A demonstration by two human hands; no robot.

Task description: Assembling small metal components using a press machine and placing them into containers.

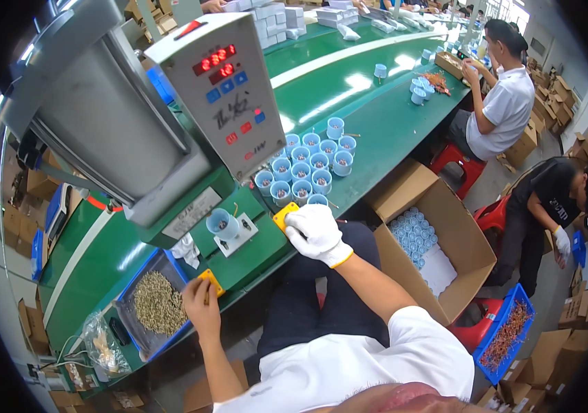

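My left hand (202, 311), bare, has its fingers bent over a yellow button box (211, 282) at the front of the green machine base. A white glove covers my right hand (315, 233), which is closed over a second yellow button box (284, 216) farther right. Between them, a light blue plastic cup (222, 224) with a wire sticking up sits on a metal fixture plate (237, 236). Above it stands a grey press (111, 103) with a control box (222, 89) showing lit red digits. The buttons under my fingers are hidden.
Several light blue cups with wires (301, 171) stand right of the press. A blue tray (144, 347) of small metal parts lies left. An open carton (438, 241) holds more cups. Two co-workers sit at right, near a blue tray of reddish parts (507, 337) on a stool.
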